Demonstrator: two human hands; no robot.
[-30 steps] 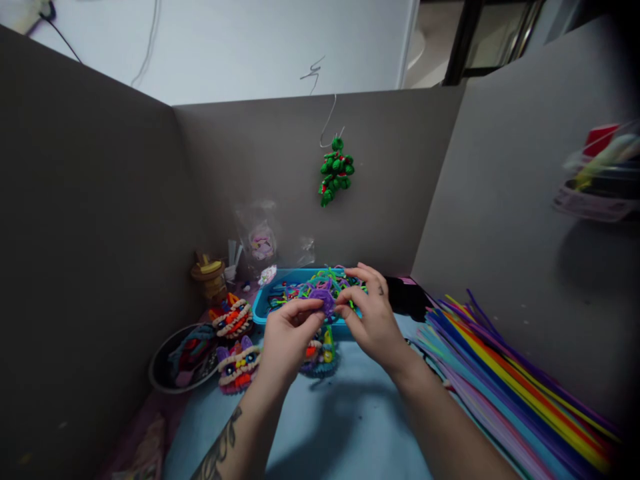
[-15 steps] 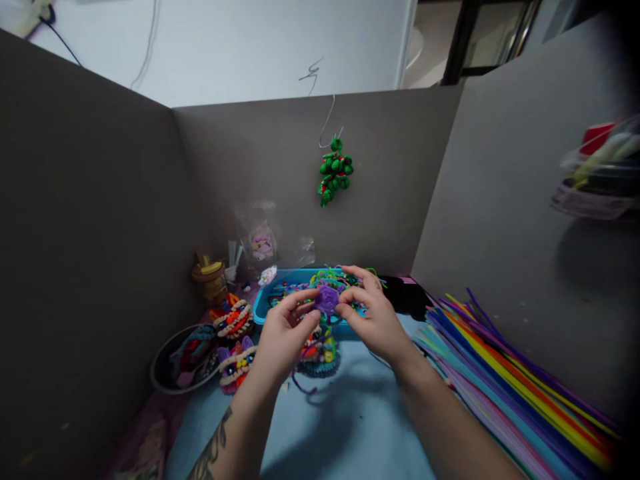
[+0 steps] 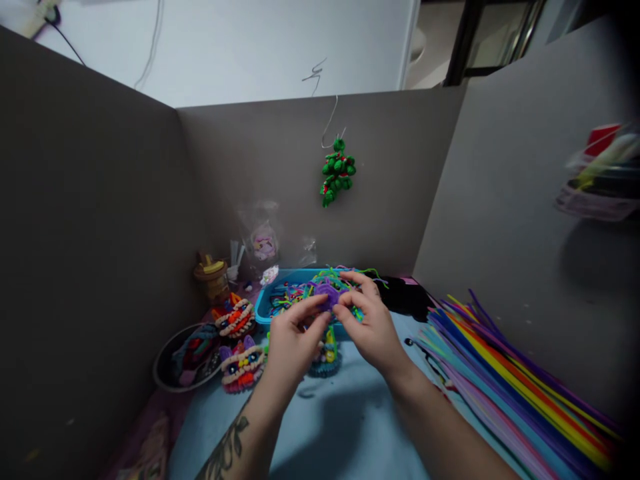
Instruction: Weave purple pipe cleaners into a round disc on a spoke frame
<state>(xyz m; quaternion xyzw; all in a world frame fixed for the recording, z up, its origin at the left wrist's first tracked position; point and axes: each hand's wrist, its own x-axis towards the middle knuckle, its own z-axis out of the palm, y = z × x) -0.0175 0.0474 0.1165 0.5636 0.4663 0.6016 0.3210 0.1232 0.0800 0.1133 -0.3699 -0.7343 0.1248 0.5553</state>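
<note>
A small purple fuzzy piece [image 3: 327,291] is held up between both hands, in front of the blue tray [image 3: 263,313]. My left hand [image 3: 300,333] pinches its lower left side with thumb and forefinger. On its right side, the thumb and forefinger of my right hand [image 3: 367,317] close on the edge, the other fingers raised. Fingertips hide part of the piece. Behind and below the hands, a teal and yellow fuzzy piece [image 3: 327,360] sits on the light blue table surface [image 3: 360,420], partly covered by my left hand.
Colourful pipe cleaners [image 3: 520,373] lie in a long bundle at right. Two fuzzy animal-like faces, one orange [image 3: 236,319] and one purple-eared [image 3: 243,367], stand at left beside a dark bowl [image 3: 163,370]. A green ornament [image 3: 339,173] hangs on the grey back panel [image 3: 260,153].
My left hand has shifted slightly right and its fingers now overlap more of the purple piece. The purple strand that hung below is no longer visible. The whole view has moved a little.
</note>
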